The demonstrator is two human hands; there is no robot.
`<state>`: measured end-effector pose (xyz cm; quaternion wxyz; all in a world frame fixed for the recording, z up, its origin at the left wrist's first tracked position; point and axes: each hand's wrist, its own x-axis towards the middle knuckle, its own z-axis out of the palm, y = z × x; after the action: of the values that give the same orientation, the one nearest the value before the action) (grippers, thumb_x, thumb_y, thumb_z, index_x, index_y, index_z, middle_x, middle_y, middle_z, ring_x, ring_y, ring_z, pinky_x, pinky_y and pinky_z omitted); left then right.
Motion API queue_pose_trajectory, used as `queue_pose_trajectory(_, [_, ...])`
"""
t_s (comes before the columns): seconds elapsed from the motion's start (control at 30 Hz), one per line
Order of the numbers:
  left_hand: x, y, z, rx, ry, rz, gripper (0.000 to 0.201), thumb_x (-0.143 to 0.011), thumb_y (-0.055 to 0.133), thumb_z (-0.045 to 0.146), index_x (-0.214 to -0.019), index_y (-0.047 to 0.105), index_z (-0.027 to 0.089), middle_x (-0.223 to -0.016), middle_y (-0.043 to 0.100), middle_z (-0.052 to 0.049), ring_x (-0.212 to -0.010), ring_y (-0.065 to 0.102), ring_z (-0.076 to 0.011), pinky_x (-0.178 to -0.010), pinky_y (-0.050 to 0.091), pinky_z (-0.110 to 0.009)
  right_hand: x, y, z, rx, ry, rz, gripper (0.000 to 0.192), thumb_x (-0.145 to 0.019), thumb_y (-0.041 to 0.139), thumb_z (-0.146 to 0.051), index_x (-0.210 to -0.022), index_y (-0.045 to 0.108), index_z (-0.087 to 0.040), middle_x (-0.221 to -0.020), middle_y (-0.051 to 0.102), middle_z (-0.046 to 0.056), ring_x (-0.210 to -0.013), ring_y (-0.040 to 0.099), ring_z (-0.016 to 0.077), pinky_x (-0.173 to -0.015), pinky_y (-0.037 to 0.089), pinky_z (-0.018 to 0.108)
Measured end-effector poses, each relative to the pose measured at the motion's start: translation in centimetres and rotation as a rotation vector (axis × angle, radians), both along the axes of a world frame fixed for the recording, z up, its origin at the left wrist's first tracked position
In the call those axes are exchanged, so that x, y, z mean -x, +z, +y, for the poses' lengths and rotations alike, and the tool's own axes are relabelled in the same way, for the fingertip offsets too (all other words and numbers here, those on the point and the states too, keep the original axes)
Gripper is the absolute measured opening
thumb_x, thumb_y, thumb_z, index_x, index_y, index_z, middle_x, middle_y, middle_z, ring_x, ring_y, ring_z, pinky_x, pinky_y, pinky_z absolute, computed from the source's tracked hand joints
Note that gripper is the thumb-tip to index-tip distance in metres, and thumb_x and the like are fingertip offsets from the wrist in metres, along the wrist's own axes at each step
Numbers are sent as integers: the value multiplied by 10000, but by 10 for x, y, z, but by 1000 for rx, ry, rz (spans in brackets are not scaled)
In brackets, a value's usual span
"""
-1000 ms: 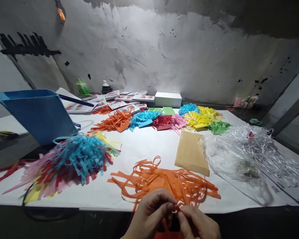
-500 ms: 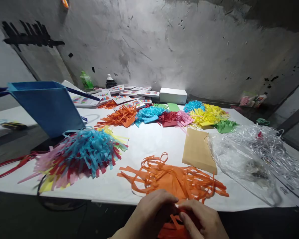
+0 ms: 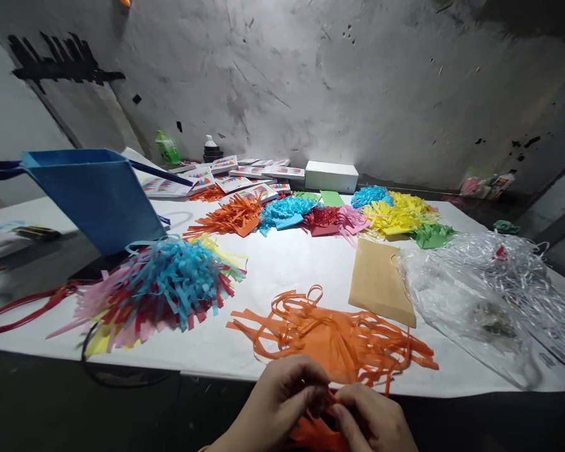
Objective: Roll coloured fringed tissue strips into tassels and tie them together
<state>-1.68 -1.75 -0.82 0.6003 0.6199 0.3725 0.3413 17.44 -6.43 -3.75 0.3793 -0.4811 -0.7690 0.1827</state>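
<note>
At the table's front edge, my left hand (image 3: 280, 402) and my right hand (image 3: 374, 417) meet, their fingertips pinching a narrow twisted bit of orange paper. Below them hangs more orange fringed tissue paper (image 3: 316, 434), partly covered by my fingers. Just beyond my hands lies a flat sheet of orange fringed paper (image 3: 332, 339), its loose strips spread to both sides and one curled into a loop at the back. To the left rests a fringed bunch (image 3: 174, 282) of blue, red, pink and yellow strips.
A blue open-topped box (image 3: 94, 201) with dark handles stands at left. Right of centre lie a brown envelope (image 3: 376, 282), a clear plastic bag (image 3: 456, 307) and silvery strands (image 3: 513, 276). Coloured tassel bunches (image 3: 292, 210), printed packs (image 3: 235, 182) and a white box (image 3: 331, 177) line the back.
My fingers have shifted and drawn closer together around the orange paper, with the left thumb now bent inward. The whole view has moved slightly. The things on the table stay put.
</note>
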Motion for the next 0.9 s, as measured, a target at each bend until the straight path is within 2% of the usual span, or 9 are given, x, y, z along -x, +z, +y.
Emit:
queue_pose_trajectory(0.1, [1,-11,-3,-322,-17,120,86,-875,574,148,-888,656,167,-767,701,-45,-678,630,-144,-628,470,-207,2,0,4,-142,29,-140,120,-939,593,-245,-1057,610,-239,-842,725,1,-748,694,142,-764,548,225])
queue_pose_trajectory(0.27, [9,-21,-3,-714,75,204,162,-925,514,83,-875,598,212,-729,626,-4,-632,559,-116,-587,404,-189,17,-17,3,-364,-88,-250,202,-928,460,-93,-820,571,-223,-619,590,-45,-558,578,113,-1038,437,427])
queue_pose_trajectory(0.4, [12,-20,-7,-657,12,101,153,-966,447,127,-936,558,227,-808,620,-20,-695,577,-130,-621,448,-192,22,-33,0,-318,-81,-131,221,-961,457,-153,-786,572,-225,-612,585,-54,-563,597,103,-997,482,364])
queue_pose_trajectory(0.5, [20,-17,-5,-522,-60,145,153,-977,446,182,-940,588,223,-855,643,-39,-746,612,-152,-669,499,-225,22,-35,3,-227,-36,-27,282,-1032,409,-374,-913,623,-233,-715,675,-12,-665,679,126,-799,568,232])
queue_pose_trajectory(0.57, [39,-10,9,-525,57,207,185,-971,426,189,-968,606,227,-838,655,-32,-730,622,-158,-655,513,-240,23,-33,9,-222,-104,-38,361,-1038,378,-459,-1137,617,-206,-947,747,52,-877,729,152,-775,580,200])
queue_pose_trajectory(0.63, [70,4,34,-612,336,312,204,-947,421,196,-1004,614,229,-822,656,-21,-690,624,-163,-609,516,-251,24,-32,19,-326,-174,-156,381,-1047,381,-387,-1289,560,-155,-1155,733,92,-1065,706,183,-888,571,239])
queue_pose_trajectory(0.7, [110,29,68,-709,626,518,187,-899,479,228,-1004,635,226,-836,669,-17,-674,630,-182,-621,532,-290,27,-34,29,-456,-182,-326,354,-1037,404,-324,-1276,584,-134,-1214,718,93,-1113,692,234,-942,572,328])
queue_pose_trajectory(0.77, [147,58,104,-779,902,668,214,-895,481,247,-1029,645,220,-933,674,-35,-858,667,-252,-809,545,-402,29,-40,36,-528,-184,-464,341,-1024,425,-340,-1199,640,-141,-1205,725,87,-1081,706,280,-903,600,400])
queue_pose_trajectory(0.9, [170,91,149,-952,1005,879,321,-942,460,284,-1165,605,104,-1201,590,-109,-1258,481,-409,-1085,328,-633,27,-60,41,-501,-206,-571,321,-976,526,-352,-1198,658,-161,-1255,702,70,-1101,696,293,-876,616,415])
